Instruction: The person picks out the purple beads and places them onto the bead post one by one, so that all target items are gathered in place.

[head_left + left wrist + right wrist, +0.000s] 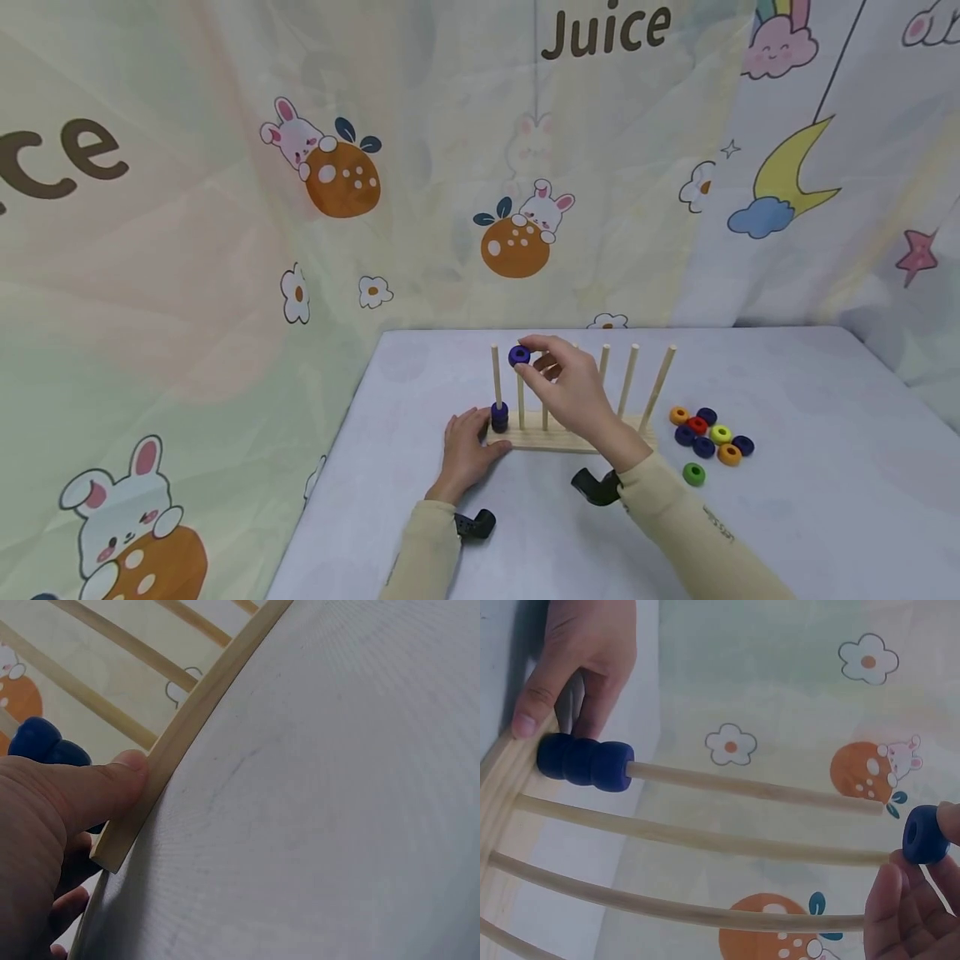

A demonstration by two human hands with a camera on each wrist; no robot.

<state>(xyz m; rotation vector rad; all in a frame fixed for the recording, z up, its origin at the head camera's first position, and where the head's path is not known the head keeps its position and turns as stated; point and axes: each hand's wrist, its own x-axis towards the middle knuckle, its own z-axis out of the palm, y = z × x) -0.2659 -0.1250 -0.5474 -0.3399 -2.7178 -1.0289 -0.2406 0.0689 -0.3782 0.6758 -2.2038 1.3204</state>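
Note:
A wooden peg rack (551, 437) with a row of upright pegs stands on the table. My left hand (465, 457) grips the left end of its base, thumb on the front edge, fingers partly hidden behind. Three blue beads (585, 761) are stacked at the foot of the leftmost peg, beside that hand. Between thumb and fingertips, my right hand (572, 392) pinches another blue bead (933, 838), its hole showing. The bead is at the top of the second peg (705, 832); whether it touches the tip I cannot tell.
Loose beads lie right of the rack: several dark blue ones (703, 447), orange (679, 415), red (697, 425), yellow (721, 434) and a green one (693, 474) nearest the front. A printed cloth (420, 167) hangs behind the white table (825, 500).

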